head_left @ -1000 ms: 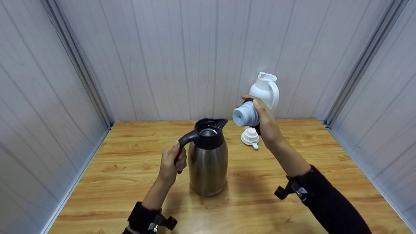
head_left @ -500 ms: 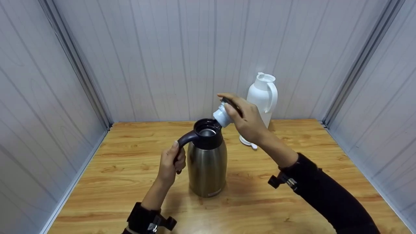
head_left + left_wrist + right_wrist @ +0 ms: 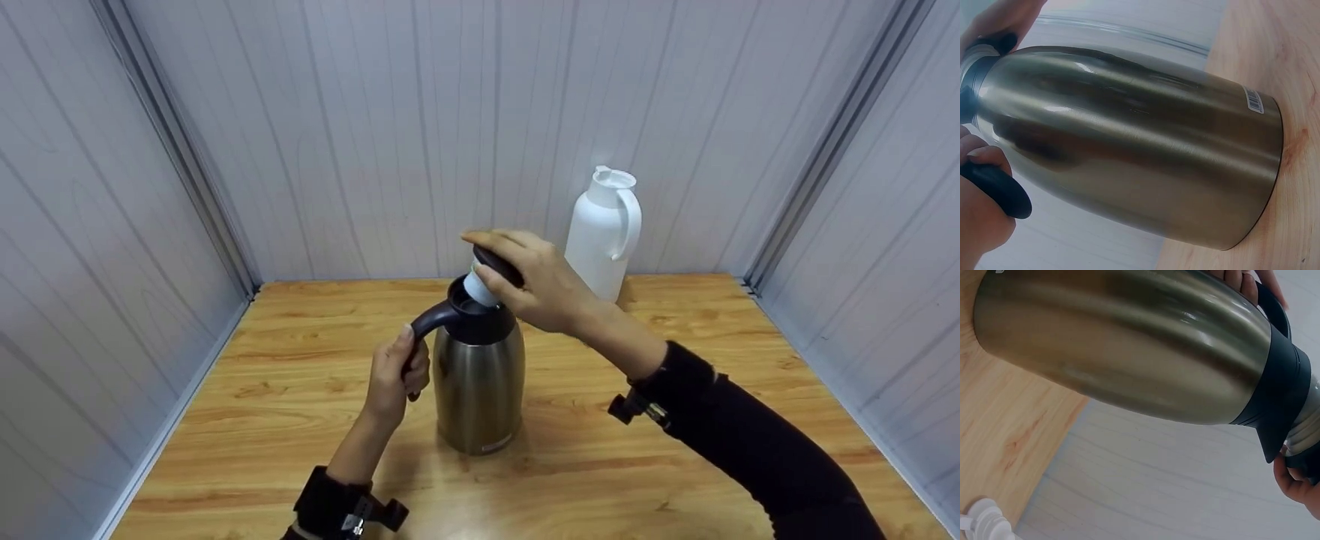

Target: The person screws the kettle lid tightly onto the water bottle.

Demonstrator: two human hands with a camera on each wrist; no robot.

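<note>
left hand (image 3: 390, 375) fingers curled round jug handle (image 3: 427, 324); right hand (image 3: 544, 289) fingers grip stopper (image 3: 487, 279) at jug mouth.

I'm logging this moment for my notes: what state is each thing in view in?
Steel jug: upright on the table, mouth half plugged.
Stopper: tilted, partly in the jug's mouth.
Left hand: grips the jug's handle.
Right hand: holds the stopper.
White jug: upright, open.
White lid: lies loose on the table.

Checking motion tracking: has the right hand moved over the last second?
Yes. The right hand with the stopper moved left and down, away from the white jug, to the steel flask's mouth.
</note>
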